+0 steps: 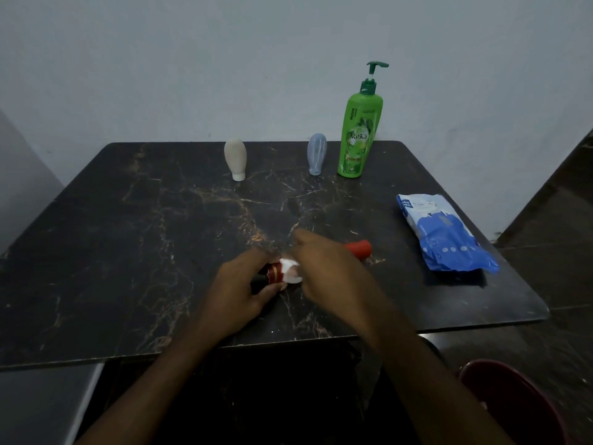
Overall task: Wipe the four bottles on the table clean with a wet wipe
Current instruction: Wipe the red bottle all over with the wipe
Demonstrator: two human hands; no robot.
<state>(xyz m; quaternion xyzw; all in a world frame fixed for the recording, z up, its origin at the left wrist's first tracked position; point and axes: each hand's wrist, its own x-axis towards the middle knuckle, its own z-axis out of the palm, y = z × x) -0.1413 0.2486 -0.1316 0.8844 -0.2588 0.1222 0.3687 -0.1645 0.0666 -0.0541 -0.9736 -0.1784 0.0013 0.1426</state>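
Observation:
A red bottle (360, 248) lies sideways low over the near middle of the dark marble table (128, 239). My left hand (239, 292) grips its dark end. My right hand (324, 271) is wrapped over the bottle's middle and holds a white wet wipe (290, 273) against it. Only the red far end and a strip by the wipe show. At the back stand a beige squeeze bottle (236, 159), a pale blue squeeze bottle (316, 157) and a tall green pump bottle (360, 130).
A blue and white wet-wipe pack (444, 234) lies near the table's right edge. A grey wall rises right behind the table. A dark red stool (513, 409) sits at the lower right, off the table.

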